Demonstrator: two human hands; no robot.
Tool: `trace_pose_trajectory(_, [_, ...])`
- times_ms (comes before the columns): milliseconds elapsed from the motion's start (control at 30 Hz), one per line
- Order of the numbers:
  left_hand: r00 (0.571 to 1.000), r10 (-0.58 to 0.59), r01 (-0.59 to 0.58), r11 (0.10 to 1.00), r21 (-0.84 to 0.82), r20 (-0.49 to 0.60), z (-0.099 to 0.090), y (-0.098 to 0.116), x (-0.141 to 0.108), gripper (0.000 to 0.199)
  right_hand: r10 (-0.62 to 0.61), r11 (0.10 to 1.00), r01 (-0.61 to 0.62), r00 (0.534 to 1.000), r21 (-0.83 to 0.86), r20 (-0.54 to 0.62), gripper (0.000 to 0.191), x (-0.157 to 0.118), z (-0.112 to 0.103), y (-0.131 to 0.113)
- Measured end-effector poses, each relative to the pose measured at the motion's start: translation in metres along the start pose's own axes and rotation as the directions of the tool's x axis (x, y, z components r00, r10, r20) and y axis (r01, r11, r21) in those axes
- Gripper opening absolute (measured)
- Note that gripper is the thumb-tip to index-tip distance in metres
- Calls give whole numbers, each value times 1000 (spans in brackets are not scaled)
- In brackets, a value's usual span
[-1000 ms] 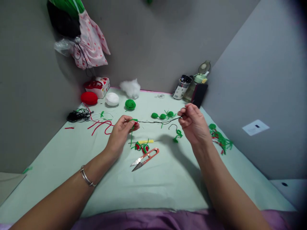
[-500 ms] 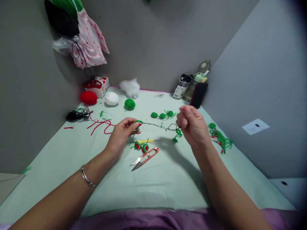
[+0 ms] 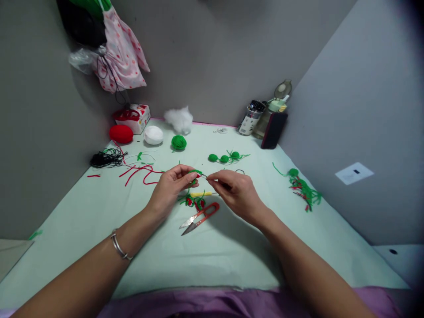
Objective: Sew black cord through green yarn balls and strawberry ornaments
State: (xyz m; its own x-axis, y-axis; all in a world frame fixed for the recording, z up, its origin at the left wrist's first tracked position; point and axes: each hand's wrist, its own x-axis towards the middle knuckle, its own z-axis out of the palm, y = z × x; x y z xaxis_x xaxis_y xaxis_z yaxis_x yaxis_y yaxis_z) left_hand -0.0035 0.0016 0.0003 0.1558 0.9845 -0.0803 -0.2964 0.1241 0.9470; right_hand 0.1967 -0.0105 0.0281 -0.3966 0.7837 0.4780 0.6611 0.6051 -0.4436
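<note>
A pale green-covered table (image 3: 159,269) sits in a corner between plain grey walls (image 3: 205,66). Just above it, a small red-and-green yarn piece (image 3: 198,173) is pinched between the thumb and fingers of the left hand (image 3: 172,187), its near end partly hidden by them. A short length of black thread (image 3: 203,176) runs from it to the right hand (image 3: 236,192), whose thumb and forefinger are closed on the thread; whether a needle is also there, I cannot tell. The piece looks very light, soft and limp, so it should squash rather than slip; it is best held by its thicker body, leaving the thin strands free, and the thread wants a close pinch near the piece, as it could snag or tangle. Just below the fingers lie a yellow-handled tool (image 3: 201,194), small red pieces with green ends (image 3: 189,202) and orange thread snips (image 3: 209,210). Beyond the fingers are three green knobs (image 3: 224,159) and a green yarn ball (image 3: 179,142); well to their right, a green-and-red heap (image 3: 306,192); far left, a black thread bundle (image 3: 106,158).
</note>
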Motion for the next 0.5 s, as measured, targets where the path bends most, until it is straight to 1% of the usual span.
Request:
trace_pose_trajectory(167, [1000,4,-4,1000,18,13,0,-2,1,25,-17,998,18,1000,-57,10,17,0,0,-4])
trace_pose_trajectory(400, [1000,14,-15,997,70,24,2,-1,0,24,27,989,-21,999,-148,41,17,-1,-3,-7])
trace_pose_trajectory(500, [999,3,-6,997,80,34,1,0,-1,24,38,987,-31,998,-157,41,17,-2,-4,-5])
